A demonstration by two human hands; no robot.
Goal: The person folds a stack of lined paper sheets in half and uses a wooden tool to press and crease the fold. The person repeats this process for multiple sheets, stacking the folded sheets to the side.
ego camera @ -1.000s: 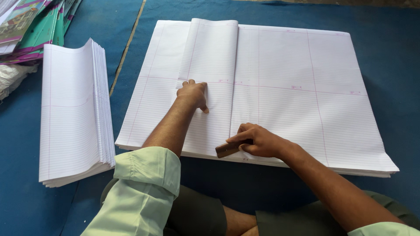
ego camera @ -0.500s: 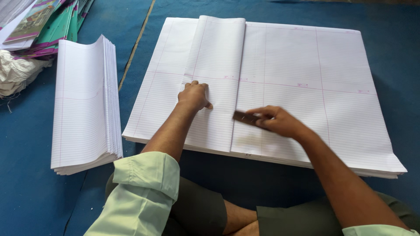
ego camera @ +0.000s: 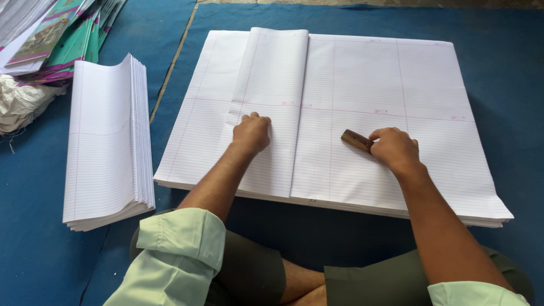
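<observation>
A big stack of white ruled paper sheets (ego camera: 430, 85) lies flat on the blue floor mat in front of me. The top sheet is folded into a narrow panel (ego camera: 277, 73) down the middle-left. My left hand (ego camera: 251, 132), fingers curled, presses down on that folded panel. My right hand (ego camera: 394, 148) grips a small brown wooden block (ego camera: 355, 139) and rests it on the flat sheet to the right of the fold.
A pile of folded ruled sheets (ego camera: 107, 141) stands to the left. Green-covered booklets (ego camera: 62, 42) and a white cloth bundle (ego camera: 22, 102) lie at the far left. My crossed legs sit at the stack's near edge. Blue mat (ego camera: 510, 113) surrounds everything.
My right hand with the wooden block slid up along the fold from the near edge, then moved off to the right onto the flat sheet. The left hand stayed pressing.
</observation>
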